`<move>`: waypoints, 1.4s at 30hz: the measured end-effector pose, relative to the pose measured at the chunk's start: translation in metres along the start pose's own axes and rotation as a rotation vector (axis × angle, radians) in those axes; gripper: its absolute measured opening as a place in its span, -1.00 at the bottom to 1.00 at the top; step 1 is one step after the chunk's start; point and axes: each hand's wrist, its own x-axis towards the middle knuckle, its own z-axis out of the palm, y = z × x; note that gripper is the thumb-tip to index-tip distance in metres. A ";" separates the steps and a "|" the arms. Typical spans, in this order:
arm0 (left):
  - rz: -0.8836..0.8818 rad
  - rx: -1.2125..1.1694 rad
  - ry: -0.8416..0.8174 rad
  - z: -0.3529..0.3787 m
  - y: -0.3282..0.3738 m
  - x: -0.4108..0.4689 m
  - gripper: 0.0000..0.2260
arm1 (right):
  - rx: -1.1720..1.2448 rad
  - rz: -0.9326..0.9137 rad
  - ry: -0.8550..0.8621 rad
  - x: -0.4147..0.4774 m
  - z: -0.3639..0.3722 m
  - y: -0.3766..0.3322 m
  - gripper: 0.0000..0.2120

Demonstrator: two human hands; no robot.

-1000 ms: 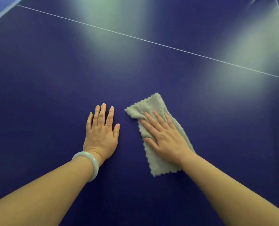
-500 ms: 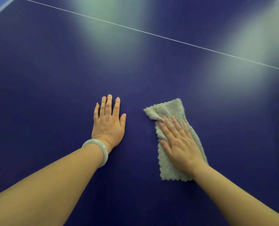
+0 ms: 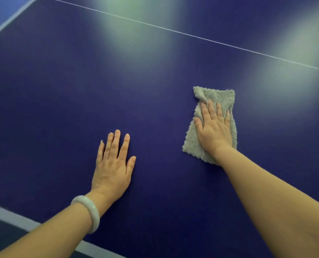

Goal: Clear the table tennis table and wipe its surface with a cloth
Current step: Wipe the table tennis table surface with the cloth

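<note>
Flat right hand [image 3: 213, 131], fingers straight, pressing grey cloth [image 3: 221, 95] onto bench [image 3: 62, 90]. Flat left hand [image 3: 112, 170] on bare surface, holding nothing. Risk of crumpled far corner folding under, leaving unwiped strips; risk of cloth slipping free under uneven pressure.

Hands on the dark blue table tennis table [image 3: 62, 94]
My left hand [image 3: 112, 170] lies flat at lower centre; my right hand [image 3: 213, 130], further up and right, lies on the grey fleecy cloth [image 3: 221, 95].
</note>
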 end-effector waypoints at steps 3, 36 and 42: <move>-0.025 0.055 0.045 0.006 0.003 -0.003 -0.42 | -0.027 -0.226 -0.040 0.018 -0.003 -0.033 -0.44; -0.034 0.018 0.054 -0.001 0.007 -0.004 -0.44 | -0.083 -0.523 -0.067 -0.255 0.039 0.000 -0.45; -0.028 0.027 0.069 0.001 0.006 -0.004 -0.43 | 0.004 0.364 0.088 -0.262 0.045 0.051 -0.39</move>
